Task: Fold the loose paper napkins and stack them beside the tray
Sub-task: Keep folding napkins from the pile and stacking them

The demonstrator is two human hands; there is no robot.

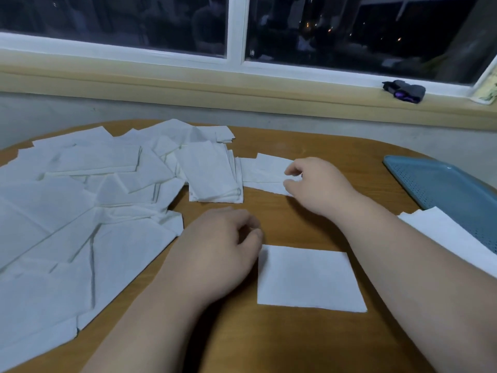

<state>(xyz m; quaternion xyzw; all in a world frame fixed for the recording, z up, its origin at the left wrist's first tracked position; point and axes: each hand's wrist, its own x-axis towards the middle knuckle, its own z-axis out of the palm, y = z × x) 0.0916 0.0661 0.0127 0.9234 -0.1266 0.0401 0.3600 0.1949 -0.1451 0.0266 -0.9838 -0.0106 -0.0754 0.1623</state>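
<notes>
Many loose white paper napkins (88,211) lie spread over the left half of the round wooden table (309,340). A folded napkin (306,278) lies flat in front of me. My left hand (220,249) hovers just left of it, fingers loosely curled, holding nothing. My right hand (320,184) reaches to a small napkin (263,170) farther back and pinches its right edge. A blue perforated tray (446,189) sits at the right, with white napkins (451,238) along its near-left side.
A pile of folded napkins (212,176) sits mid-table, left of my right hand. Behind the table a yellow window sill (242,87) runs under a dark window; a small dark object (404,90) lies on the sill at right.
</notes>
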